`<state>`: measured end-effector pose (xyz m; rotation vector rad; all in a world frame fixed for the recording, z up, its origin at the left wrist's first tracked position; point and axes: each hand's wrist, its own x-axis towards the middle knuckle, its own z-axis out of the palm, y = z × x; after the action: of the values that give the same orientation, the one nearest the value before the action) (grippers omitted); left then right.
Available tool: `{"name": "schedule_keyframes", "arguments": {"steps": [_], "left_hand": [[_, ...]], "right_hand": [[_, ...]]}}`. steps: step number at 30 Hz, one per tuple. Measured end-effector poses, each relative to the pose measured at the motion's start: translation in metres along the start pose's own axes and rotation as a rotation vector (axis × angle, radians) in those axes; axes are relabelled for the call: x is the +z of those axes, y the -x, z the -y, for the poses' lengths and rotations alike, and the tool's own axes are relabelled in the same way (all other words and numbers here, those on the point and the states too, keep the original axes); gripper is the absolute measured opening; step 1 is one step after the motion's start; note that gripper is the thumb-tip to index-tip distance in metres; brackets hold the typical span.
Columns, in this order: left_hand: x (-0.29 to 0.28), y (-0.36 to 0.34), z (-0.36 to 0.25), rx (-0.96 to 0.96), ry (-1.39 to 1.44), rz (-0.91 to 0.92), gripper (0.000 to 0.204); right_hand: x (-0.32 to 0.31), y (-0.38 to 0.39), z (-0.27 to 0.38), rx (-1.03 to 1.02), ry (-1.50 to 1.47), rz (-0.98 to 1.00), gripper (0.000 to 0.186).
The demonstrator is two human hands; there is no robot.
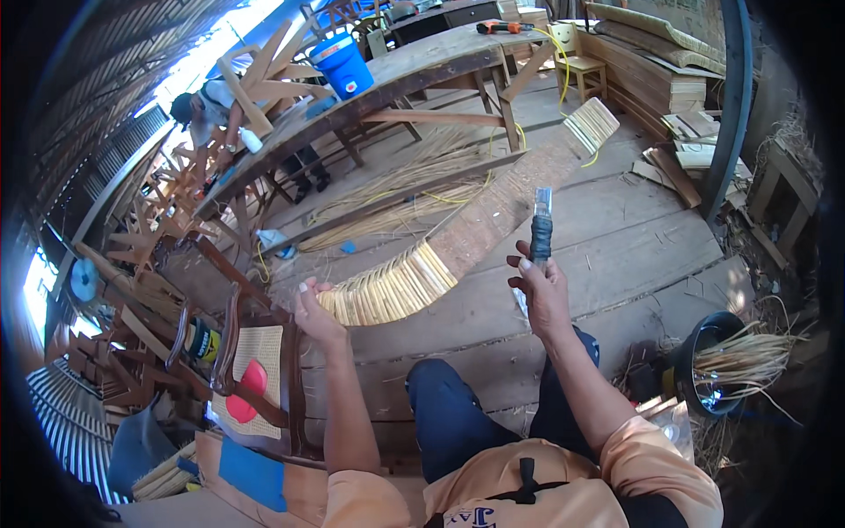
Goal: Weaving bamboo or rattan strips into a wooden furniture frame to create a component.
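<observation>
A long woven cane strip (480, 220) stretches from near my knees up toward the workbench, its near end a fan of loose pale strands (387, 290). My left hand (312, 312) grips that near end from the left side. My right hand (541, 282) is raised to the right of the strip and holds a tool with a dark handle and a flat metal blade (540, 224) pointing upward. My legs in blue trousers (458, 414) show below.
A wooden chair with a woven seat (251, 370) stands at my left, a red object on it. A black bucket with cane strands (726, 361) sits at right. A long workbench (396, 79) with a blue cooler (343, 63) crosses the back; another person (207, 110) works there.
</observation>
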<state>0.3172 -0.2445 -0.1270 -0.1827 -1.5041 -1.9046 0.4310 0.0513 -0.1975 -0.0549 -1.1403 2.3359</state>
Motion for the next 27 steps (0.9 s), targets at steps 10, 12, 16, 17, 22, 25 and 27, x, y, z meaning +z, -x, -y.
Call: {"name": "schedule_keyframes", "arguments": {"steps": [10, 12, 16, 17, 22, 25, 27], "left_hand": [[0.001, 0.005, -0.015, -0.235, 0.198, -0.125, 0.054], [0.006, 0.009, -0.030, -0.421, 0.323, -0.280, 0.065], [-0.022, -0.005, -0.027, -0.878, 0.447, -0.164, 0.073], [-0.026, -0.005, -0.027, -0.993, 0.479, -0.045, 0.074], [-0.027, -0.007, -0.031, -1.336, 0.593, 0.238, 0.058], [-0.042, -0.017, -0.024, -1.566, 0.601, 0.351, 0.057], [-0.048, -0.019, -0.016, -1.547, 0.491, 0.518, 0.056]], "right_hand": [[0.037, -0.005, 0.006, 0.133, -0.057, -0.135, 0.029], [0.045, -0.006, 0.012, 0.173, -0.097, -0.142, 0.022], [0.075, -0.011, 0.032, 0.247, -0.071, -0.269, 0.014], [0.092, -0.014, 0.040, 0.223, -0.045, -0.388, 0.015], [0.103, -0.025, 0.035, 0.184, 0.058, -0.519, 0.017], [0.106, -0.033, 0.028, 0.263, 0.165, -0.580, 0.013], [0.103, -0.043, 0.014, 0.206, 0.109, -0.667, 0.013]]}}
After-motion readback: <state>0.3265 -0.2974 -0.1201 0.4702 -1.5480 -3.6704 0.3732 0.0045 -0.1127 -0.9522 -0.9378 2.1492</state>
